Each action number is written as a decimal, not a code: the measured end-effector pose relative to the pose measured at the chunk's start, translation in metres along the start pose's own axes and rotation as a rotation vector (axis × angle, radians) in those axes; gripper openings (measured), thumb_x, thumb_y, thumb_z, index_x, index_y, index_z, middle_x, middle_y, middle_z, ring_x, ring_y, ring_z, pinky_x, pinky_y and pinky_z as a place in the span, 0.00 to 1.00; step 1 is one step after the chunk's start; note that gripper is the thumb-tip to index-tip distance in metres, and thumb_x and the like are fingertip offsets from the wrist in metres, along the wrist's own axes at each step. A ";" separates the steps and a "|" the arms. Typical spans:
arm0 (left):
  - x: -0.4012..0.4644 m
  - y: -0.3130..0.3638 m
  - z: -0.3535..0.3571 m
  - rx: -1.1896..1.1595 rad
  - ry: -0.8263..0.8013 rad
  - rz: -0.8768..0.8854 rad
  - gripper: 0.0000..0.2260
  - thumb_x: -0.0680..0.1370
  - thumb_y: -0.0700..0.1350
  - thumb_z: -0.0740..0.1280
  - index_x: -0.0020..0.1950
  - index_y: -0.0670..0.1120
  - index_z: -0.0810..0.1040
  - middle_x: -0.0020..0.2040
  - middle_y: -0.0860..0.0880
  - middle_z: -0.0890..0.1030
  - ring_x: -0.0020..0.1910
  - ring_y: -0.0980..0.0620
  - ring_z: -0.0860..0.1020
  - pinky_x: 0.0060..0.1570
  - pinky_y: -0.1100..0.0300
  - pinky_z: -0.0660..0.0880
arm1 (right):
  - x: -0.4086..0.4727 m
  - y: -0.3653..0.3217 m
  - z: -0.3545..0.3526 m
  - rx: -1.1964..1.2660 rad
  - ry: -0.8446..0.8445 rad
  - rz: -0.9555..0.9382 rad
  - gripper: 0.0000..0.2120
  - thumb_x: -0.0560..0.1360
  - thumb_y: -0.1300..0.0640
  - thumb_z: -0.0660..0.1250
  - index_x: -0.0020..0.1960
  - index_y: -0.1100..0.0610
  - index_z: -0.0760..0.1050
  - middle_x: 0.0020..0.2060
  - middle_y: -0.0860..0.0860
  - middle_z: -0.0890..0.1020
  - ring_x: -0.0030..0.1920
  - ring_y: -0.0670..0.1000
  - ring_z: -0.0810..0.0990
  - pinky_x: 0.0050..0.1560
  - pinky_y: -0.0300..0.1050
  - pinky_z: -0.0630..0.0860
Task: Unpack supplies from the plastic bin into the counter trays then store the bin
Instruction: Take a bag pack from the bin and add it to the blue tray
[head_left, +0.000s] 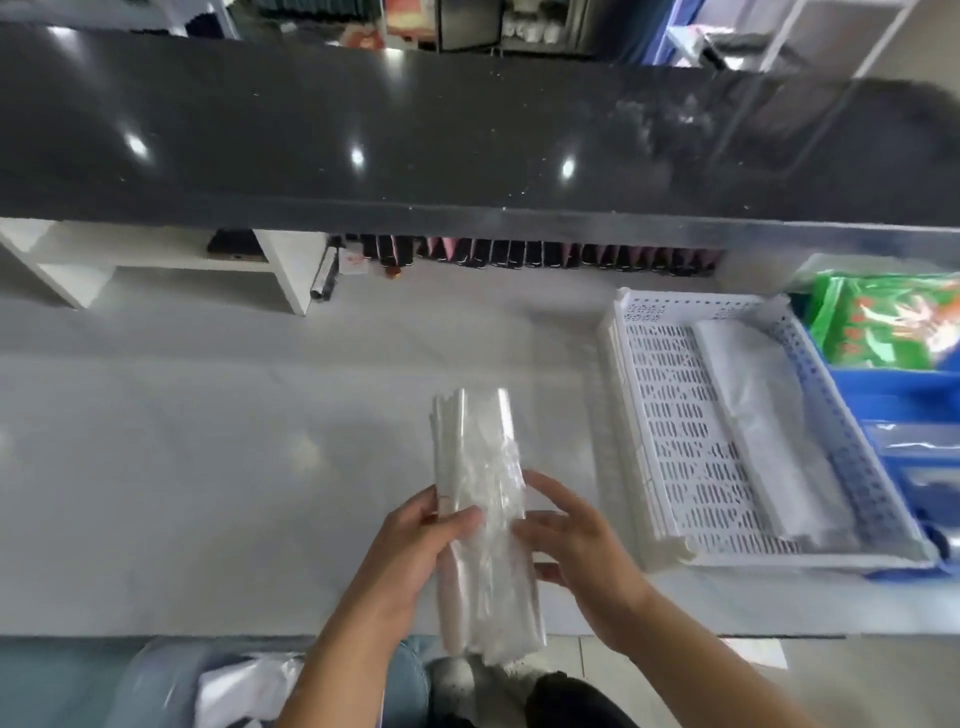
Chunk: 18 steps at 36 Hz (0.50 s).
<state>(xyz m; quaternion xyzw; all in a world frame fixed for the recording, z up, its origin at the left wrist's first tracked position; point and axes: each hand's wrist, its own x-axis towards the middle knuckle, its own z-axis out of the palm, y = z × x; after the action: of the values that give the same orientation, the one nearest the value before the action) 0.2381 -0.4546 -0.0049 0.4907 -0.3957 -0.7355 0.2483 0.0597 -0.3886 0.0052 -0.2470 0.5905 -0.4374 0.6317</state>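
This looks like a shop, seen from behind the counter. A high dark top (363, 130) stands over a low white counter (208, 441). Small bottles (519, 254) sit in a row under it. Trays (691, 431) hold packed goods, and a green packet (883, 322) lies nearby.

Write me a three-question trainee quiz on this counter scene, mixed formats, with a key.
1. True or false: the left hand and right hand both hold the clear plastic packet.
2. What already lies in the white slotted tray? A) a white bundle B) scissors C) nothing
3. Fill in: the green package sits in a ____ bin.

Key: 1 true; 2 A, the white bundle; 3 blue.
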 end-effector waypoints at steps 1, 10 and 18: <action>-0.002 0.002 0.009 0.002 -0.055 0.018 0.13 0.71 0.48 0.76 0.56 0.52 0.85 0.54 0.46 0.86 0.53 0.45 0.85 0.53 0.53 0.78 | -0.010 0.001 -0.008 0.048 0.045 -0.021 0.24 0.75 0.64 0.70 0.66 0.44 0.74 0.50 0.62 0.84 0.53 0.61 0.84 0.53 0.58 0.82; -0.015 0.014 0.131 0.042 -0.450 0.056 0.18 0.69 0.42 0.76 0.59 0.46 0.83 0.55 0.39 0.85 0.52 0.40 0.84 0.45 0.56 0.80 | -0.112 -0.001 -0.095 0.246 0.167 -0.130 0.20 0.71 0.62 0.74 0.62 0.60 0.79 0.58 0.66 0.81 0.58 0.64 0.81 0.59 0.65 0.76; -0.052 -0.003 0.266 0.012 -0.577 0.094 0.19 0.69 0.38 0.74 0.61 0.42 0.81 0.56 0.36 0.83 0.52 0.39 0.83 0.45 0.53 0.80 | -0.190 0.007 -0.194 0.180 0.171 -0.258 0.17 0.71 0.61 0.73 0.60 0.61 0.80 0.57 0.66 0.82 0.54 0.62 0.82 0.54 0.59 0.80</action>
<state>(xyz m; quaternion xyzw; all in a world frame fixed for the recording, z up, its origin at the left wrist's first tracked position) 0.0148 -0.3236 0.0746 0.2440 -0.4768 -0.8298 0.1565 -0.1100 -0.1854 0.0651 -0.2249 0.5638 -0.5854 0.5375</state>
